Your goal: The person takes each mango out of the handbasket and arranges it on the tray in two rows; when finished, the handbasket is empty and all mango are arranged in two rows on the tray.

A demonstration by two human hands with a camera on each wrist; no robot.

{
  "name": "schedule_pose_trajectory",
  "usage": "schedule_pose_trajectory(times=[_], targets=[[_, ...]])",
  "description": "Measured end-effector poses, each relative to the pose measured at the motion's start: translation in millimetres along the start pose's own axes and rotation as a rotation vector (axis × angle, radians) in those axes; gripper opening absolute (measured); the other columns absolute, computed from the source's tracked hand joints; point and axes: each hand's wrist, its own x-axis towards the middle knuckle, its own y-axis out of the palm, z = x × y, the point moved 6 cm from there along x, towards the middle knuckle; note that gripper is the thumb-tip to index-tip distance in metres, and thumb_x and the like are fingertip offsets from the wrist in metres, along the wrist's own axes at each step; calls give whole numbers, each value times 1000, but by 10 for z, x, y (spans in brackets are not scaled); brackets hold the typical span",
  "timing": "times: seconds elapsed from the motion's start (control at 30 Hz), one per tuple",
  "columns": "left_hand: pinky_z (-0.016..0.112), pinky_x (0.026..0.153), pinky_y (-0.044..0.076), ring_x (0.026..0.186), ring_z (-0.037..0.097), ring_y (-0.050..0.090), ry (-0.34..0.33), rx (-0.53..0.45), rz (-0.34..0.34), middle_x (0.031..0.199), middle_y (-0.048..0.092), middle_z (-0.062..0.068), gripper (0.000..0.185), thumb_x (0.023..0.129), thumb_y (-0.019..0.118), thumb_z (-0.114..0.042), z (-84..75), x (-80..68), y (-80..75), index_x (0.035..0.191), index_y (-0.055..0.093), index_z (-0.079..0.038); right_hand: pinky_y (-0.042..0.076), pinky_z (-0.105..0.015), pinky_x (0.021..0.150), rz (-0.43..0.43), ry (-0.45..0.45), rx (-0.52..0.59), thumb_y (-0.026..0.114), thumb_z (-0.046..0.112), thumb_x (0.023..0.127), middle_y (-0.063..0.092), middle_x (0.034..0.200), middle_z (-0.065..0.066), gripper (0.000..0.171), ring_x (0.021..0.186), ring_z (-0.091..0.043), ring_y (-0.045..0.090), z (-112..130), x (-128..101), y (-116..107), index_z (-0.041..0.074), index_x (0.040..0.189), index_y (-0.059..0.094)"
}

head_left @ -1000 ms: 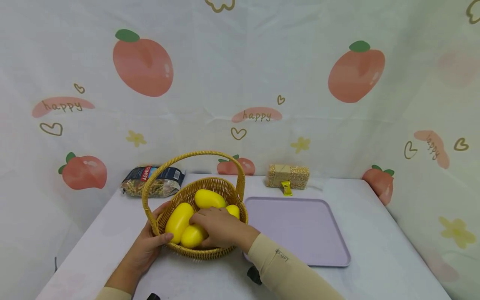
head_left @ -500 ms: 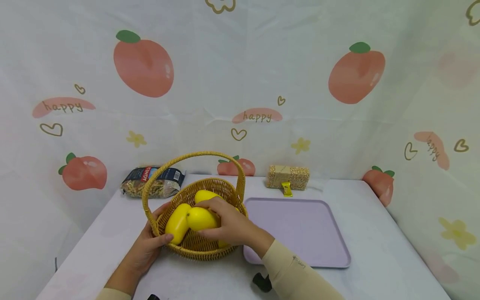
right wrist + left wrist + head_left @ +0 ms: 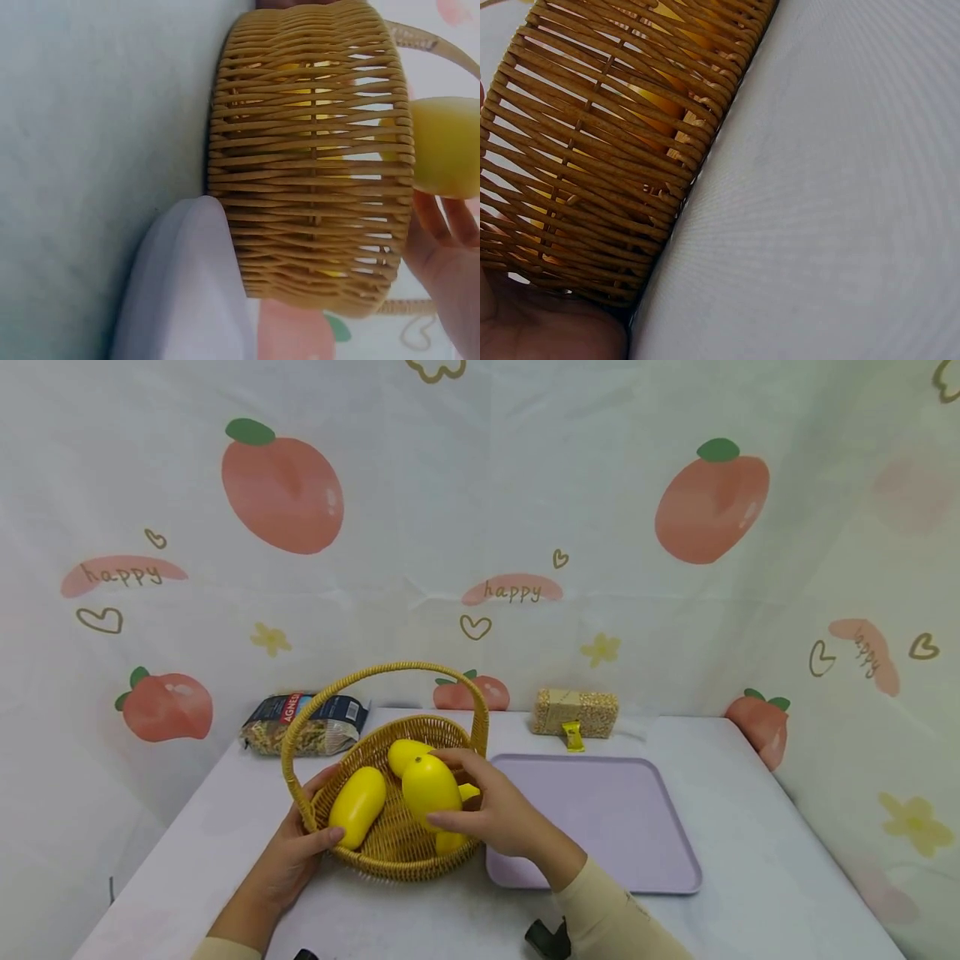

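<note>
My right hand (image 3: 498, 814) has lifted one yellow mango (image 3: 430, 785) clear of the wicker basket (image 3: 397, 847), fingers curled round it; left hand (image 3: 296, 852) still grips the rim.

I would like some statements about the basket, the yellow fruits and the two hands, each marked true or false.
1. The right hand holds a yellow fruit above the wicker basket. True.
2. The left hand grips the basket's handle at its top. False: it holds the near left rim.
3. The purple tray bears two fruits. False: nothing lies on it.
4. A pasta bag lies behind the basket, to the left. True.
5. The basket stands on the tray. False: it stands on the table, beside the tray.
</note>
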Motion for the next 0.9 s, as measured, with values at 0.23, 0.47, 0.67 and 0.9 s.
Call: schedule_pose_trajectory(times=[0.23,0.47,0.67,0.9], targets=[[22,100,33,136,23,21,-9,8,-4,155,16,0,80,89,61,2,-1,-5,-6,152,22,-29,52,-44,81,-39,-44,135,70,1,85,48,123,-11,64,105,-29,57,144,-173,-172,17,139,41],[22,100,32,137,23,20,-10,9,-2,155,16,1,80,89,61,1,-3,18,2,152,23,-29,52,-46,83,-90,-19,203,66,0,88,45,133,-15,62,114,-35,52,49,-227,-483,16,140,36],[23,101,33,137,24,20,3,-4,15,156,15,2,80,90,60,2,-4,3,16,153,21,-28,50,-47,84,-144,-54,229,65,1,89,44,135,-16,62,117,-36,50,-157,-265,-756,18,141,37],[23,101,34,136,24,21,15,-3,27,156,14,3,80,90,59,3,-13,5,24,153,20,-27,52,-48,82,-240,-17,232,66,8,90,44,135,-16,62,114,-37,53,-306,-315,-1001,21,144,37]])
